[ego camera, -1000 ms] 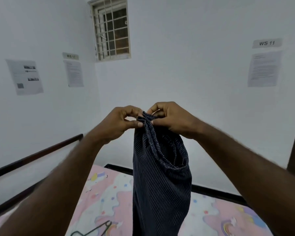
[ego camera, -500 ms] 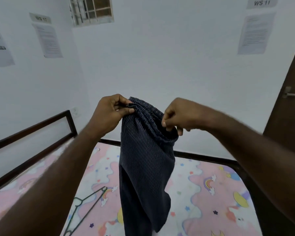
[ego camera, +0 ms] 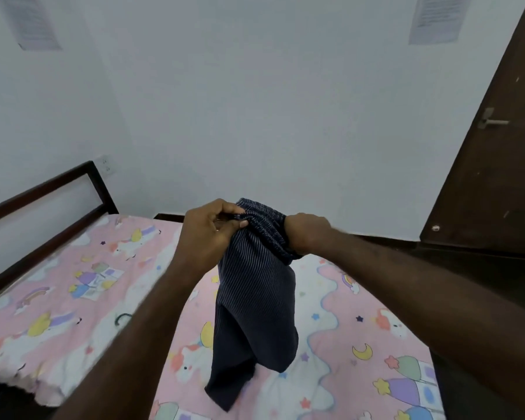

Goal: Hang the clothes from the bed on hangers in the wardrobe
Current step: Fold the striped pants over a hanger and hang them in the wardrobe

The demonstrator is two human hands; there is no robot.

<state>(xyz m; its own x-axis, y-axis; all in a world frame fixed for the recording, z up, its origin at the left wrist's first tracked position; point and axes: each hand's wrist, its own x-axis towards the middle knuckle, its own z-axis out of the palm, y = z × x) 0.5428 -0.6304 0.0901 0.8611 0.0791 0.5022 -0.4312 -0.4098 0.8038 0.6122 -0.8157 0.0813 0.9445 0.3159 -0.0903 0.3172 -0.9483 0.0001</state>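
The person is holding a pair of dark striped trousers (ego camera: 255,283) up over the bed (ego camera: 73,283), the legs hanging down toward its pink sheet. The left hand (ego camera: 209,234) is pinching the gathered waistband (ego camera: 262,221) between thumb and fingers. The right hand (ego camera: 308,234) is gripping the other side, its fingers curling into the fabric. A hanger (ego camera: 121,318) is lying on the bed, only its hook showing beside the left forearm. A brown door (ego camera: 482,177) is standing beyond the bed's far right corner.
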